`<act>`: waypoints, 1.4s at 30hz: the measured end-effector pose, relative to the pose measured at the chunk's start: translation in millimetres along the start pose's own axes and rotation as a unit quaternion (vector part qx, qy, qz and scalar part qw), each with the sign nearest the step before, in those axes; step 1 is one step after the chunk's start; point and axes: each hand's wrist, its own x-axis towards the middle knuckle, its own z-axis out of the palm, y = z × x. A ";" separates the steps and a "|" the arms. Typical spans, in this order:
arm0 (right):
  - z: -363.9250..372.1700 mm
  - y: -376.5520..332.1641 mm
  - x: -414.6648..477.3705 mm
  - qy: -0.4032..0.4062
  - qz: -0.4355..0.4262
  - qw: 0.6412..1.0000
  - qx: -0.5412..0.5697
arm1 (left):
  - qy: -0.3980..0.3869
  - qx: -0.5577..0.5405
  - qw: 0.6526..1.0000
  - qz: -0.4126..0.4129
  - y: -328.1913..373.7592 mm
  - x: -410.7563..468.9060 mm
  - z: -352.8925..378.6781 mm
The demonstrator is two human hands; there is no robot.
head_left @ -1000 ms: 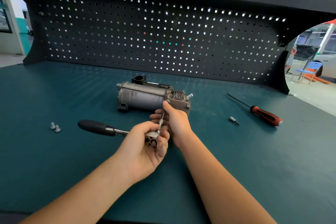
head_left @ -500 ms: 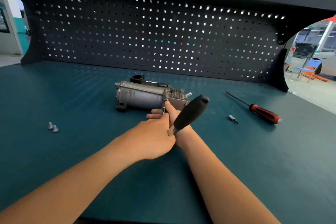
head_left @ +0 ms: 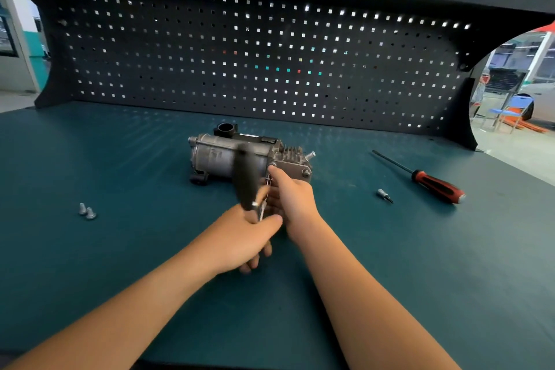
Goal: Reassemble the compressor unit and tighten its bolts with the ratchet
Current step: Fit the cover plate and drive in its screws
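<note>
A dark pegboard [head_left: 240, 54] stood across the back of a teal workbench [head_left: 120, 249]. The compressor unit [head_left: 216, 156] lay on its side near the middle of the bench, with its finned end and bolted plate toward the right. Both forearms reached in from the near edge and met just in front of that plate. The left hand [head_left: 243, 237] was curled round the lower end of the ratchet [head_left: 246, 177], whose black handle stood up, blurred, in front of the compressor's body. The right hand [head_left: 292, 198] lay just beside it, its fingers curled onto the ratchet's thin metal shaft and its forefinger stretched to the plate's near upper corner. Well to the right lay a screwdriver [head_left: 435, 185] with a red and black handle, and near it, toward the hands, a small driver bit [head_left: 383, 195]. Far to the left, two small grey bolts [head_left: 86, 211] sat touching one another.
</note>
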 end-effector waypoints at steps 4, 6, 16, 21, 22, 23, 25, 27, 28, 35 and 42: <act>0.6 -0.5 -4.3 -0.022 -0.015 1.000 0.004 | 0.010 -0.258 0.964 -0.067 -1.2 -7.8 -7.8; 1.2 -2.7 -5.8 -0.027 -0.021 0.999 0.007 | 0.014 -0.343 0.936 -0.079 1.2 -9.1 -11.8; -25.6 -9.2 -1.5 0.118 0.036 0.989 0.080 | 0.077 -0.257 0.963 -0.037 -7.8 -19.7 -17.2; -32.4 -5.9 -0.8 0.165 0.007 0.978 0.125 | 0.062 -0.274 0.958 -0.060 -11.6 -24.4 -18.8; -32.9 -5.6 -0.6 0.168 0.002 0.976 0.138 | 0.060 -0.277 0.957 -0.063 -12.1 -24.1 -18.9; -33.0 -5.4 -0.5 0.167 -0.003 0.975 0.149 | 0.058 -0.278 0.957 -0.062 -12.4 -24.1 -18.9; -32.7 -5.2 -0.2 0.160 -0.018 0.974 0.160 | 0.053 -0.274 0.959 -0.057 -12.9 -24.4 -18.7; -32.7 -3.9 0.8 0.157 -0.039 0.974 0.157 | 0.046 -0.267 0.961 -0.055 -13.5 -25.4 -17.8; -32.8 -3.1 1.1 0.157 -0.050 0.975 0.151 | 0.041 -0.263 0.963 -0.053 -13.9 -26.0 -17.1; -37.4 0.4 4.9 0.182 -0.113 0.976 0.045 | 0.004 -0.210 0.977 -0.046 -13.1 -25.1 -10.9; -40.4 -3.6 4.7 0.152 -0.126 0.980 0.037 | -0.022 -0.180 0.983 -0.035 2.2 -9.9 1.8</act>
